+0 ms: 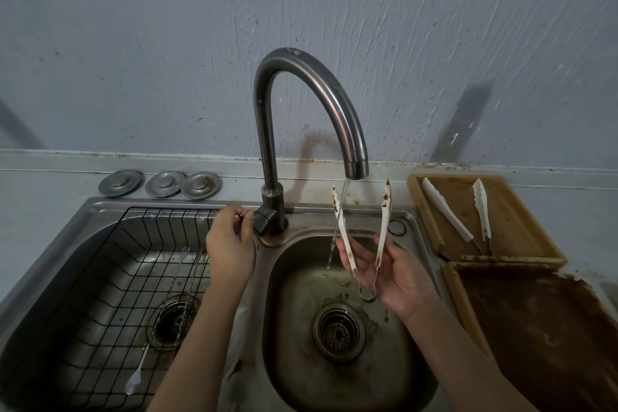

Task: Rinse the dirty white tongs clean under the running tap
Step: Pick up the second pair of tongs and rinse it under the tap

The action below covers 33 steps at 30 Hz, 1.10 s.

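The white tongs [363, 227] are held over the small basin of the sink [411, 221], hinge down in the right hand [393, 278], whose grip is curled round the lower arms. The long axis runs up toward the tap [321, 104]. The thin stream [337, 214] touches only the left arm; the stained right arm stands beside it. The left hand [230, 241] pinches the tap handle [264, 221].

Both forearms are bare to the frame edge, with no sleeves, rings or watch visible.
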{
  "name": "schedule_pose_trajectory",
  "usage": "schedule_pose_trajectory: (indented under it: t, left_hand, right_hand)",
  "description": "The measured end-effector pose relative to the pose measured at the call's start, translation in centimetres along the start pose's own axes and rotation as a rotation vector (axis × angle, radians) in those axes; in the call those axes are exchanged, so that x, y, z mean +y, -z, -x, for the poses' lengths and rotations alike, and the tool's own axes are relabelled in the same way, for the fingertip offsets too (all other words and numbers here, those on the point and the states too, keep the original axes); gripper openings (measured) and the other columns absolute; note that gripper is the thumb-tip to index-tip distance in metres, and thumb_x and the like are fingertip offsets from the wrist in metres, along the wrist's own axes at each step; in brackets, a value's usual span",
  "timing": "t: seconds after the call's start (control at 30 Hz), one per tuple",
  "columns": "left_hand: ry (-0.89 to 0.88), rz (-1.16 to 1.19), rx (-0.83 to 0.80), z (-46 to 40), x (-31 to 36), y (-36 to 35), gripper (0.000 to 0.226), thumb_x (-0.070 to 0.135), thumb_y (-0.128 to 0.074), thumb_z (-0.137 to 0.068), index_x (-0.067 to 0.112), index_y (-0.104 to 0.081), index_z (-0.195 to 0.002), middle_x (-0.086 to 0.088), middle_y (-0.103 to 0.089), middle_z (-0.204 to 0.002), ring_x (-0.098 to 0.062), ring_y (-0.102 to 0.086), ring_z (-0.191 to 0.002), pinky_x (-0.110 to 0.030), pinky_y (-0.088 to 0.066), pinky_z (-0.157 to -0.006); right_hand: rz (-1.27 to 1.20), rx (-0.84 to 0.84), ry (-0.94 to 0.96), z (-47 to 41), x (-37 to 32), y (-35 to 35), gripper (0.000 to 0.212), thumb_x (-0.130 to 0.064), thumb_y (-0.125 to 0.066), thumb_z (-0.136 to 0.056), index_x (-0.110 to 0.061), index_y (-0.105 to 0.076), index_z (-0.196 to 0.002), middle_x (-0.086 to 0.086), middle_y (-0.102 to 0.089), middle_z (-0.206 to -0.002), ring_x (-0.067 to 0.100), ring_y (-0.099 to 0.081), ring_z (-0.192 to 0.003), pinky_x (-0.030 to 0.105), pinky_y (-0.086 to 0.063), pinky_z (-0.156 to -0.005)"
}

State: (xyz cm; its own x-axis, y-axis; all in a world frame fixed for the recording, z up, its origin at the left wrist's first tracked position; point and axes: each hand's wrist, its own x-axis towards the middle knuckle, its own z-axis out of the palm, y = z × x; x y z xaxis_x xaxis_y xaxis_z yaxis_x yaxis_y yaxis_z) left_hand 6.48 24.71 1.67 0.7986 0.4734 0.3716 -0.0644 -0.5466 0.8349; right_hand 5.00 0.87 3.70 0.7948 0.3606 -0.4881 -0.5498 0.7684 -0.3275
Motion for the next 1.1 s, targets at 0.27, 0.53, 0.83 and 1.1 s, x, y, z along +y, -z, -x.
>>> schedule_pose_trajectory:
  t: [0.27,0.53,0.83,1.1]
  left_hand:
    - [0.024,-0.034,0.013,1.9,1.8,-0.3,0.031,0.017,-0.056,-0.090,0.010,-0.052,-0.119,-0.013,-0.046,-0.134,-0.024,-0.041,-0.127,-0.029,-0.032,-0.101]
    - [0.218,0.525,-0.529,6.9,6.1,-3.7,0.025,0.002,-0.059,-0.086,0.015,-0.058,-0.107,-0.007,-0.067,-0.102,-0.006,-0.066,-0.086,-0.023,-0.054,-0.079]
    - [0.596,0.905,-0.741,7.9,4.1,-3.9,0.038,-0.012,-0.067,-0.072,0.010,-0.069,-0.103,-0.012,-0.074,-0.091,-0.021,-0.071,-0.082,-0.030,-0.058,-0.068]
    - [0.698,0.907,-0.859,8.0,3.7,-3.4,0.042,-0.021,-0.045,-0.081,0.004,-0.065,-0.107,-0.006,-0.070,-0.074,-0.013,-0.065,-0.067,-0.025,-0.054,-0.068]
  right_hand:
    - [0.446,0.091,0.262,0.0,0.2,-0.3,0.026,-0.024,-0.044,-0.095,-0.006,-0.057,-0.110,0.020,-0.060,-0.109,0.030,-0.058,-0.092,0.042,-0.050,-0.082]
    - [0.868,0.249,0.387,-1.9,0.6,-2.9,0.020,-0.022,-0.052,-0.092,-0.015,-0.059,-0.075,0.004,-0.062,-0.070,0.019,-0.058,-0.064,0.035,-0.047,-0.060]
    - [0.937,0.225,0.293,-3.1,1.4,-2.3,0.023,-0.021,-0.054,-0.091,-0.020,-0.058,-0.069,0.006,-0.061,-0.071,0.021,-0.061,-0.057,0.024,-0.046,-0.040]
    - [1.047,0.198,0.346,-2.7,1.7,-2.4,0.018,-0.016,-0.066,-0.083,-0.022,-0.062,-0.067,0.015,-0.065,-0.095,0.029,-0.063,-0.082,0.035,-0.053,-0.060]
